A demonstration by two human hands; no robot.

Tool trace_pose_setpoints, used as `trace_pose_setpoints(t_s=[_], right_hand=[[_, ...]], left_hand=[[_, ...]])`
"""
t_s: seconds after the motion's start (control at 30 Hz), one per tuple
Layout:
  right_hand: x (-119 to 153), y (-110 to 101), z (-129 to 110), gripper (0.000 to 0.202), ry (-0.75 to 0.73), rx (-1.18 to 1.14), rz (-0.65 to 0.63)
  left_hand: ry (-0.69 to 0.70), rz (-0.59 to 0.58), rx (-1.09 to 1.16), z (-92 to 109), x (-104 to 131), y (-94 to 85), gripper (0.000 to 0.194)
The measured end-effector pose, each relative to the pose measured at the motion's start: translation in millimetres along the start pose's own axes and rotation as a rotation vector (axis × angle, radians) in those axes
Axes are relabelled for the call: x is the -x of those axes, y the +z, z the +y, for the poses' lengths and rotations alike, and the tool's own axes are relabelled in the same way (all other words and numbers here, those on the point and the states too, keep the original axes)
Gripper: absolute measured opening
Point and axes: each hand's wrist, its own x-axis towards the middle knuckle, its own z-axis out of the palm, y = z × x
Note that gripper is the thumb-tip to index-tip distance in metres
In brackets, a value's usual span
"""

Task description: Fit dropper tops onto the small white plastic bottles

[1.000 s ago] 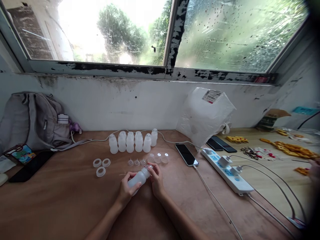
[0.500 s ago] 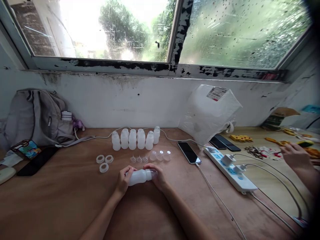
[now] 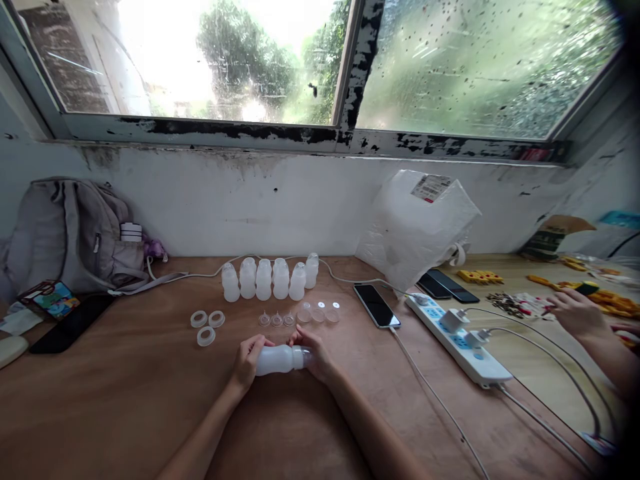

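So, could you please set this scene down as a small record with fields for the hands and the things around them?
left hand: holds the bottle by its base end
right hand: at the bottle's clear top; grip unclear
bottle pose: on its side, roughly level
rings: three, left of the nipples
nipples: three, left of the clear caps
other bottles: upright, near the wall
phone: right of the caps, cable attached
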Motion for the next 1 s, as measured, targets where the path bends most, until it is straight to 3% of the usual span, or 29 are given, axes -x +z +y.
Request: trace_pose_setpoints(t_s=[0.2,0.37,0.67,1.0], right_hand=[[1,2,1,0.037,-0.078,0.093,0.063],[-2,4,6,0.03,-0.278,0.248,0.196],[-2,2,3,0.029,-0.321,0.23,0.189],[3,5,-5,0.023,-0.439,0.295,0.279]], left_hand=[[0.056,-0.02,-0.054,-1,-1,0.8,0.036],[0.013,0.096,0.047,-2,-7,-4.6,0.034],[-0.086,0.324,0.194,-2,-12,-10.4,0.032],[-0.052,0.322,0.21,0,-11,-11.0,0.03]])
